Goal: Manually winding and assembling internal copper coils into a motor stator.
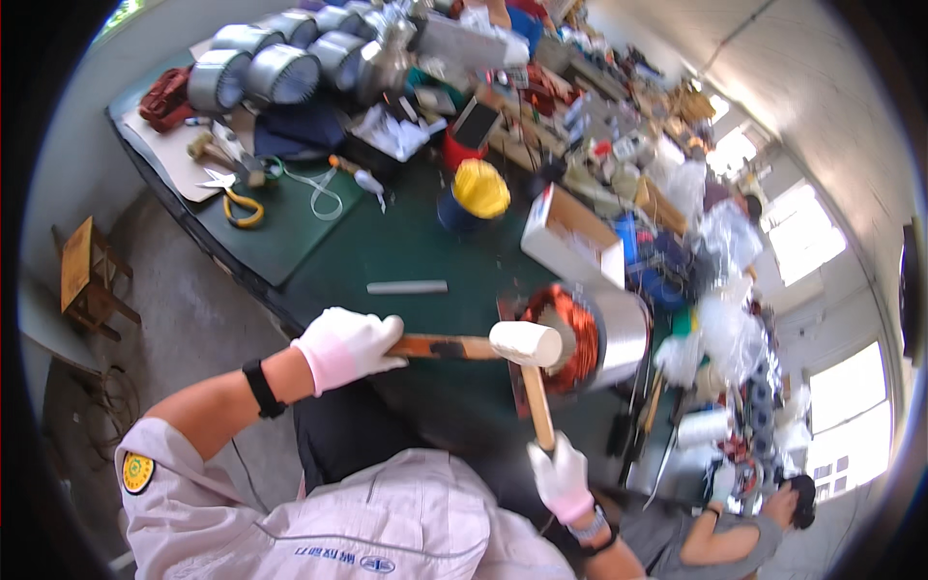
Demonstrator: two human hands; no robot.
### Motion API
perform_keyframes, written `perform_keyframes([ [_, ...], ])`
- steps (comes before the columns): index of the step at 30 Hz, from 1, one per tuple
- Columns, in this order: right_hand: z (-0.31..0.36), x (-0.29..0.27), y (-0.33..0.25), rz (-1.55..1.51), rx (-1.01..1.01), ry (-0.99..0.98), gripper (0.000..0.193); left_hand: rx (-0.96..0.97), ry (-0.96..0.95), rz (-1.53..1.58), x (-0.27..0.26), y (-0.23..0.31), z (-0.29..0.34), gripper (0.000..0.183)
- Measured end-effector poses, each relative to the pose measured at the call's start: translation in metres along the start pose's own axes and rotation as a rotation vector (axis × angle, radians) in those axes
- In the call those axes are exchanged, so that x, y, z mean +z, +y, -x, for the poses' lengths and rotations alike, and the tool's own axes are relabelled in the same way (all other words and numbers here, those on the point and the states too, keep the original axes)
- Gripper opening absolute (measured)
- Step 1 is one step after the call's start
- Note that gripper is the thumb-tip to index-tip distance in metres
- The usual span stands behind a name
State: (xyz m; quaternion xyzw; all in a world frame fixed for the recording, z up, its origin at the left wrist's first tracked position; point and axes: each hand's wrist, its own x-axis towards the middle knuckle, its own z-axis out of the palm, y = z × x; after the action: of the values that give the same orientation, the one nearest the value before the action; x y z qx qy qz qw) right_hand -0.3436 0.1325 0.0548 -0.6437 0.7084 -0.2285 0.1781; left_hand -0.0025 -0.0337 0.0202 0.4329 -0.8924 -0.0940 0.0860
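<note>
My left hand [348, 350], in a white glove with a pink cuff, is closed round one end of a wooden bar [440, 346] with a dark patch. The bar points right, toward a motor stator [619, 336] lying on its side, a silver cylinder with copper coils [578, 333] bulging from its left end. My gloved right hand [561, 476] grips the handle of a white-headed mallet [527, 343]. Its head overlaps the bar's far end in front of the coils; whether they touch, I cannot tell. Just above the bar, a thin pale strip [407, 287] lies on the green table.
Yellow-handled scissors [242, 206], a hammer [249, 172] and a blue bucket with a yellow liner [478, 188] stand farther back. A white box [572, 237] is behind the stator. Silver cylinders [280, 72] crowd the far left. Another person [725, 532] sits at lower right; a wooden stool [89, 275] is left.
</note>
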Motion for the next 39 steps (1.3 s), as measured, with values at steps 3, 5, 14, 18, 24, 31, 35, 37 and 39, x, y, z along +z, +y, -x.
perform_keyframes([
  [3,0.001,-0.049,-0.021,-0.148,0.021,0.202,0.011,0.002,0.163,-0.046,-0.004,-0.012,0.002,0.044],
  [5,0.005,-0.085,-0.074,-0.823,-0.078,0.354,0.008,-0.027,0.172,-0.066,-0.005,-0.019,-0.001,0.043],
  [14,-0.003,0.004,0.018,0.080,-0.167,-0.021,0.029,-0.032,0.217,-0.090,-0.005,-0.005,-0.009,0.046],
  [18,0.014,-0.067,-0.020,-0.566,0.108,0.285,0.021,-0.036,0.060,0.074,-0.020,0.007,0.009,0.044],
  [24,0.011,-0.013,0.024,-1.241,-0.464,0.316,0.020,-0.073,0.000,0.104,-0.009,0.019,-0.006,0.043],
  [31,0.048,0.006,0.046,-0.056,0.026,0.029,0.022,-0.291,0.294,0.408,0.000,0.034,0.033,0.031],
  [35,0.034,0.006,0.044,-0.701,0.167,-0.032,0.032,0.084,0.216,0.917,0.008,0.091,-0.002,0.035],
  [37,0.027,0.004,0.036,-0.924,0.145,-0.184,0.051,0.320,0.115,1.023,0.029,0.129,-0.032,0.051],
  [39,0.031,0.003,0.026,-1.000,0.197,-0.129,0.055,0.482,0.000,1.096,0.041,0.162,-0.050,0.064],
])
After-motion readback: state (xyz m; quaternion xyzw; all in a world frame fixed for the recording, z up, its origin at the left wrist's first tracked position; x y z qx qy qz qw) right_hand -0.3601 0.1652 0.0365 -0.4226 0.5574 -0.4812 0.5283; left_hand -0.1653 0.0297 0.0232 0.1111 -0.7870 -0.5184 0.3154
